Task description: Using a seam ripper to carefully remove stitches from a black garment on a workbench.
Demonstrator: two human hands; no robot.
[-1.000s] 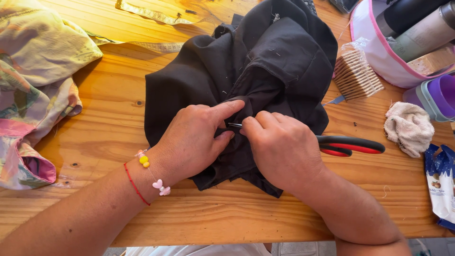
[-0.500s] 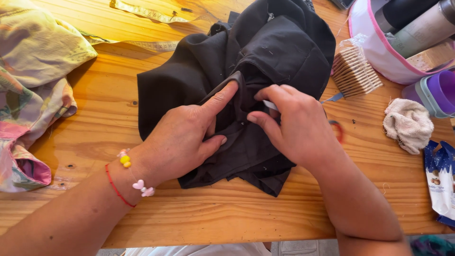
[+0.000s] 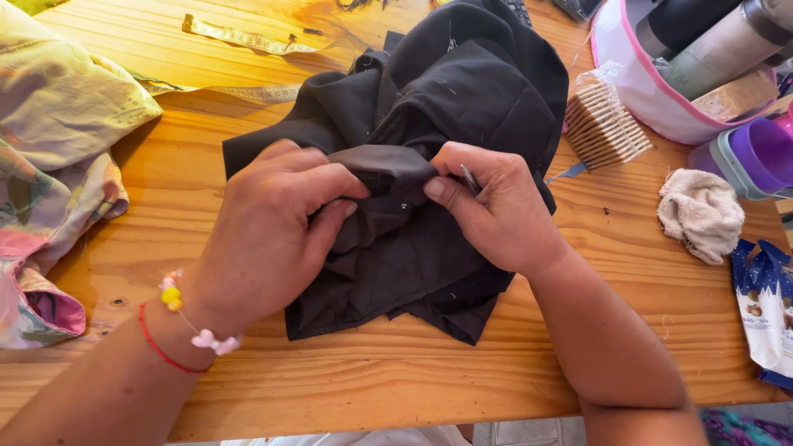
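- Black garment is lying bunched at the centre of the wooden table; a folded band of it is being lifted and stretched between both hands.
- Left hand is gripping the band's left end, fingers closed down on the cloth.
- Right hand is pinching the right end, thumb pressing the fold; a thin metal tool is lying under the forefinger. Its kind cannot be told.
- Risk: the tool's tip is sitting close to the skin; a slip while pulling could be nicking a finger or snagging the weave.
- Risk: uneven tension could be tearing stitches or letting the fold slide out of the pinch.
- Outward: measuring tape is trailing at the far edge, floral fabric is piled at left, near enough to get dragged if the garment shifts.
- At right, a pack of crackers, a crumpled cloth and a purple container are sitting near the right elbow's path; a sweep could be knocking them.
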